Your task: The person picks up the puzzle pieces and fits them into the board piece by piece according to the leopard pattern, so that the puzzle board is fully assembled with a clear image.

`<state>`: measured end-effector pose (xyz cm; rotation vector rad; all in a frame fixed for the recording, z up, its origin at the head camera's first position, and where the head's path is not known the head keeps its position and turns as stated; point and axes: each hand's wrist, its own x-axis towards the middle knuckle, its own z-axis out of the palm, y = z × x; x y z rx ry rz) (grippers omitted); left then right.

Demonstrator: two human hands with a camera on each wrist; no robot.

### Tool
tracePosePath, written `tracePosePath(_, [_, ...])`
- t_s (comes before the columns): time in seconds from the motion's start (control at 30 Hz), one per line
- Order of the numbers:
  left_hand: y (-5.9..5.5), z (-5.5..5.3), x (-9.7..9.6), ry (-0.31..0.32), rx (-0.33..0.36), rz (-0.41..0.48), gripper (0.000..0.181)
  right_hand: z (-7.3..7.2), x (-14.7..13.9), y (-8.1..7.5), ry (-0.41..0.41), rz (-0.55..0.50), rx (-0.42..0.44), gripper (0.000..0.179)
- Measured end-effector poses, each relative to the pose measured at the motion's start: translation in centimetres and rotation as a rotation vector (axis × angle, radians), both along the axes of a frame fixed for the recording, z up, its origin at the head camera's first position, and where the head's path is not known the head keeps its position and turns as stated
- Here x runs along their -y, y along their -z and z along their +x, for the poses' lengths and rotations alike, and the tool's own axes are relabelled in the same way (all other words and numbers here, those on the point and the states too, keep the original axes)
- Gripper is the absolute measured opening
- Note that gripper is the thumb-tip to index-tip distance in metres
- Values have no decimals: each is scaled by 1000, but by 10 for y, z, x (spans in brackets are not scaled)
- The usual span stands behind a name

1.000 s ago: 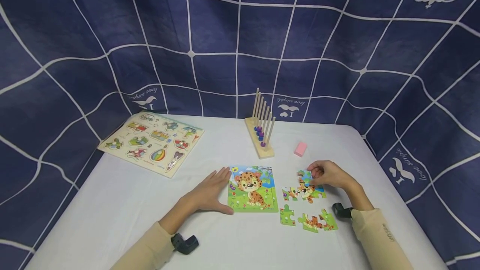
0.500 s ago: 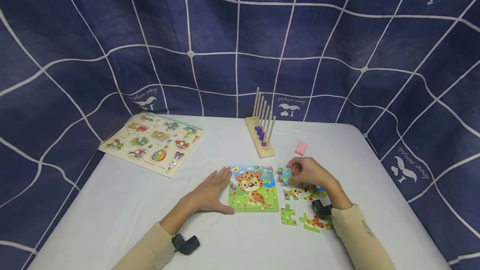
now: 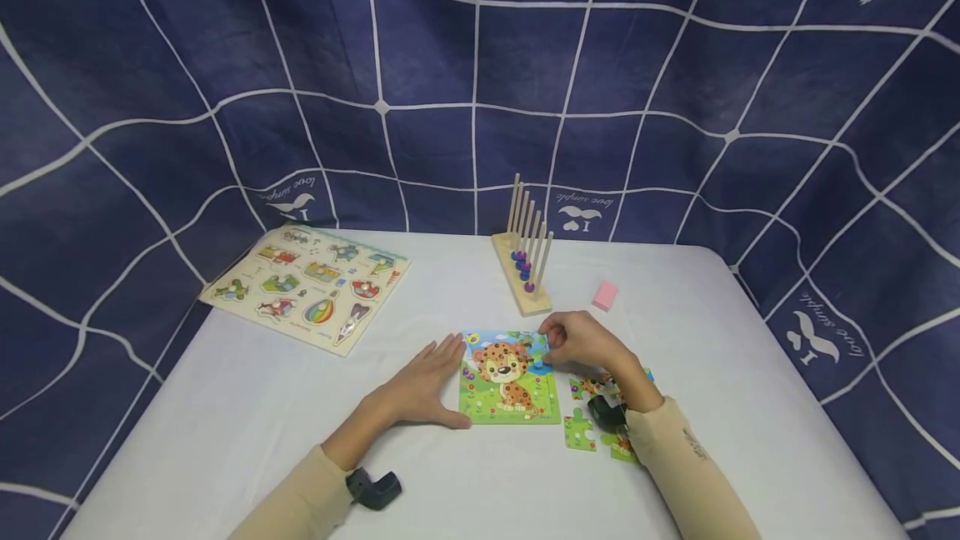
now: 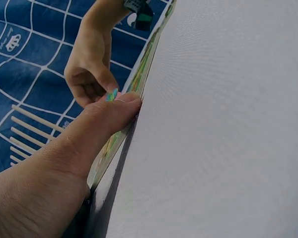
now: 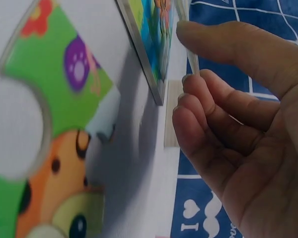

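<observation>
A square jigsaw puzzle board [image 3: 487, 407] with a leopard cub picture lies flat on the white table. My left hand [image 3: 420, 386] rests against its left side, fingers outstretched and thumb spread along the near corner. In the left wrist view the left thumb [image 4: 102, 121] presses at the board's edge. Over the board's upper right corner, my right hand [image 3: 588, 342] pinches a blue and green puzzle piece [image 3: 539, 350] between thumb and fingers. The right wrist view shows that piece [image 5: 193, 60] edge-on, just above the board.
Several loose puzzle pieces [image 3: 579, 432] lie right of the board, some beneath the right wrist. Behind stand a wooden peg rack [image 3: 534, 303] with purple and blue beads and a pink block [image 3: 605, 296]. A vehicle puzzle board [image 3: 307, 282] lies at the back left.
My right hand has carried the puzzle piece leftward from above the loose pieces to the board's upper right corner. The left hand has stayed in place.
</observation>
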<state>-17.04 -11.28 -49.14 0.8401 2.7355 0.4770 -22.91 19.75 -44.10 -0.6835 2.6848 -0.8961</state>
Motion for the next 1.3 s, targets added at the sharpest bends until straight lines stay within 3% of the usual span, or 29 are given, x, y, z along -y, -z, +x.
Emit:
tracePosePath(0.53, [3,-1,0,6,-23,-5,127,-3,13,1,34,83,5,39])
tracePosePath(1.3, [1,0,1,1,-13,13,127,-2,19,5,86,126,27,37])
